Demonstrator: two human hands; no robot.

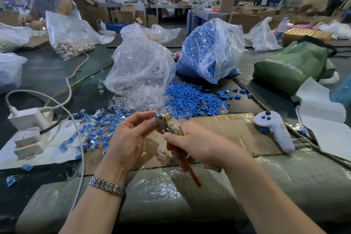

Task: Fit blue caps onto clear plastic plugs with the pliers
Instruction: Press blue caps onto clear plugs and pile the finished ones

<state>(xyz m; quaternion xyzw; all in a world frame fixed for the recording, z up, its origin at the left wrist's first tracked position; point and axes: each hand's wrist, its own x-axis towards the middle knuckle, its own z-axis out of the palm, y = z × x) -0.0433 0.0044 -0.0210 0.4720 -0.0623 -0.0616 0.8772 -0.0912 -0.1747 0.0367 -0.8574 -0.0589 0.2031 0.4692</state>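
Head view: at twelve o'clock on the desk (57, 74), a clear bag (140, 66) spills clear plugs (144, 99); at one o'clock a second bag (210, 49) spills blue caps (190, 99). Centre: right hand (191, 144) grips the pliers (167, 125); left hand (131, 135) pinches a blue-capped plug (156, 114) at their tip.

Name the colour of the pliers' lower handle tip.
Red, seen in the head view: pliers, lower handle tip.

Left hand (131, 138) raised palm-in, fingertips pinched together at the far end (bracelet on the wrist). Right hand (197, 144) just right of it, fingers curled in a tight grip, thumb pointing left; forearms converge from the near edge.
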